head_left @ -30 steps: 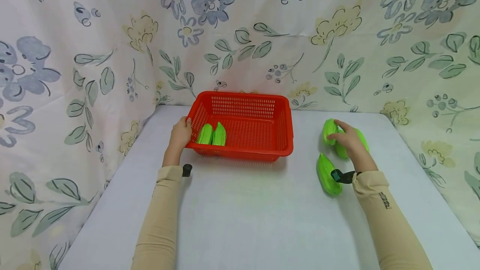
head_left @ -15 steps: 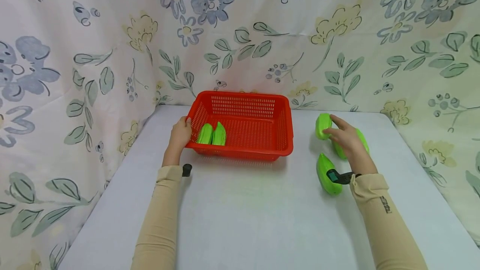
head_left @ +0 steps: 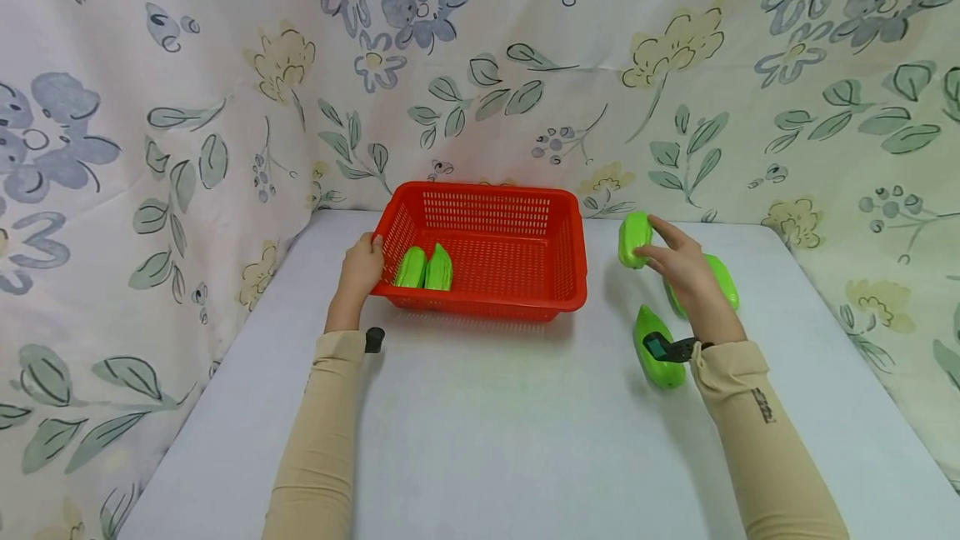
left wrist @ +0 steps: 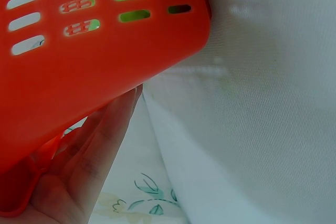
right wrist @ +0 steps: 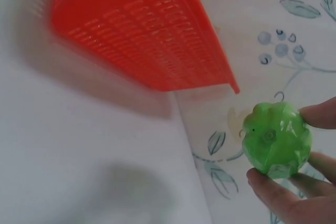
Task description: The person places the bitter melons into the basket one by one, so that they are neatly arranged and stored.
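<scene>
My right hand (head_left: 688,273) pinches a ridged green gourd (head_left: 634,240) between thumb and fingers, raised above the table right of the red plastic basket (head_left: 480,299). The right wrist view shows this gourd (right wrist: 277,140) end-on, with its shadow on the table. At the basket's left end, my left hand (head_left: 362,267) grips the rim; in the left wrist view its fingers (left wrist: 113,124) lie along the outside wall. Two green gourds (head_left: 438,267) lie side by side in the basket's left part. Below my right hand is another gourd (head_left: 649,325), partly covered by the wrist camera.
More green gourd surface (head_left: 723,280) shows on both sides of my right hand, which hides its middle. The white table (head_left: 495,423) stretches in front of the basket. A floral curtain (head_left: 480,65) hangs behind the table and along its sides.
My right hand has lifted the gourd off the group at the right and carried it up and left toward the basket. The left hand and basket have stayed still.
</scene>
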`<state>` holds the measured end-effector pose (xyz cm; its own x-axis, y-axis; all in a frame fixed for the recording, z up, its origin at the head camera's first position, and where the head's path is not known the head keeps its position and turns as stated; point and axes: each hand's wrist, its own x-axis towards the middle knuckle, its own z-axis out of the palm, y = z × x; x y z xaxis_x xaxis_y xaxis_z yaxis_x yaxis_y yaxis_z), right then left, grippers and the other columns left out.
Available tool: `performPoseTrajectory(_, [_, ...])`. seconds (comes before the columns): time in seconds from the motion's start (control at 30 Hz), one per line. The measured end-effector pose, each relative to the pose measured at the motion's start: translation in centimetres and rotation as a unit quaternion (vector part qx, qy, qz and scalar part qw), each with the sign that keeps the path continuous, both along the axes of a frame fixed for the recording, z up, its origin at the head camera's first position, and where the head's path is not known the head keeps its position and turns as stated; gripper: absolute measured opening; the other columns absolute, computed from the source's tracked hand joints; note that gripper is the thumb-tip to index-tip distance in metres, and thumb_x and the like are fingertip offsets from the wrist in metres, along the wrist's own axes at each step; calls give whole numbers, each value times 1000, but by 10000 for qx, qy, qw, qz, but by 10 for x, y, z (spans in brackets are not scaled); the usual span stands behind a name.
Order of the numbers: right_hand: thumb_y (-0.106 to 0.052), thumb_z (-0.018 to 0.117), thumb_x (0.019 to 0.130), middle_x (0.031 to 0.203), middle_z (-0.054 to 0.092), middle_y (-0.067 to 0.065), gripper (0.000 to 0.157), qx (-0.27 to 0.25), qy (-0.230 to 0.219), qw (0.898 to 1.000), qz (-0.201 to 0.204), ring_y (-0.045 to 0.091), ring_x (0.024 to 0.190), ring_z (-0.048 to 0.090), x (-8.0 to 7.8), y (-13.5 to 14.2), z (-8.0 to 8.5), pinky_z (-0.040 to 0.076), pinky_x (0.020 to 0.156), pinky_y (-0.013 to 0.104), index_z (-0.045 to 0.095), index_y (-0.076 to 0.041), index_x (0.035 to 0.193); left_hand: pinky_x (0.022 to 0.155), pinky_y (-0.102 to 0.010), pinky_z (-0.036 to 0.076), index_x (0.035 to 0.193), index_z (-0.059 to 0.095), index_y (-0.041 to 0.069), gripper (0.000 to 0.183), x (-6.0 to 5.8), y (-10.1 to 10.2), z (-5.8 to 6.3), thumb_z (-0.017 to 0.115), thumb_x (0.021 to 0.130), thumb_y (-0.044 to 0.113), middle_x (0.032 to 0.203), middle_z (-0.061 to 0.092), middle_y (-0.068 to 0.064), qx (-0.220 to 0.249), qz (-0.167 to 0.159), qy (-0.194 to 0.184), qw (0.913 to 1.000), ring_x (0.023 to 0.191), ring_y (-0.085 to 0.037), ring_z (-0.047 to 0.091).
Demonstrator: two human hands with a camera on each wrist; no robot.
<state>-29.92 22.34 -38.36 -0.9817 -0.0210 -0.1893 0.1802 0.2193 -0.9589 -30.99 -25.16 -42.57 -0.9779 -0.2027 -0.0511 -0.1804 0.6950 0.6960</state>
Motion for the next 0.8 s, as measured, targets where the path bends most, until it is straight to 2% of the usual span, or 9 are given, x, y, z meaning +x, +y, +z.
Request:
performPoseTrajectory(0.47, [-14, 59, 96, 166, -2, -1, 76, 145, -6, 9999, -34, 23, 153, 1, -1, -19, 12, 22, 121, 45, 15, -24, 157, 96, -53, 47, 146, 36, 0, 51, -1, -1, -1, 25, 108, 31, 138, 52, -25, 22, -6, -13, 10000, 113, -36, 55])
performPoseTrajectory(0.8, [-9, 57, 95, 166, 3, 0, 74, -53, 272, 9994, 198, 22, 153, 4, 1, -36, 21, 24, 120, 45, 18, -19, 157, 98, -53, 46, 147, 35, 1, 52, -2, -2, -1, 23, 108, 32, 141, 50, -24, 55, -35, -47, 10000, 116, -36, 54])
